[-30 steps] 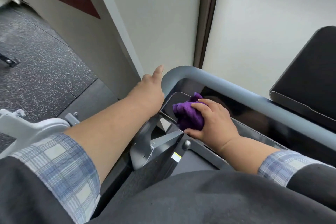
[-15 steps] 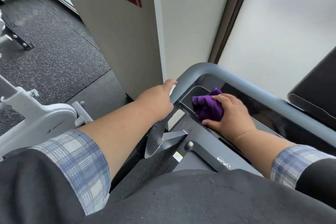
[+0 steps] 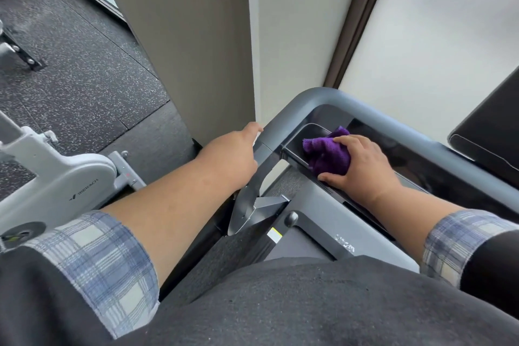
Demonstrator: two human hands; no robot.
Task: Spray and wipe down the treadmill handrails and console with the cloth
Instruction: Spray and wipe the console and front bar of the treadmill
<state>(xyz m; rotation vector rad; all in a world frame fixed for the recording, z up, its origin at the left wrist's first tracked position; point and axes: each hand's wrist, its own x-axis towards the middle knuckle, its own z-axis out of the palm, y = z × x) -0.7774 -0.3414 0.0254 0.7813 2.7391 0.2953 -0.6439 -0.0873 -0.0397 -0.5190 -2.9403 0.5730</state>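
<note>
Open speckled floor is seen at the upper left of the frame. The lower left is blocked by a white exercise machine. At centre, the way forward is closed by a wall corner just beside the grey handrail. The console's recessed tray is fenced by that rail; its left end is taken up by the purple cloth under the right hand. A dark panel is seen at the right edge.
</note>
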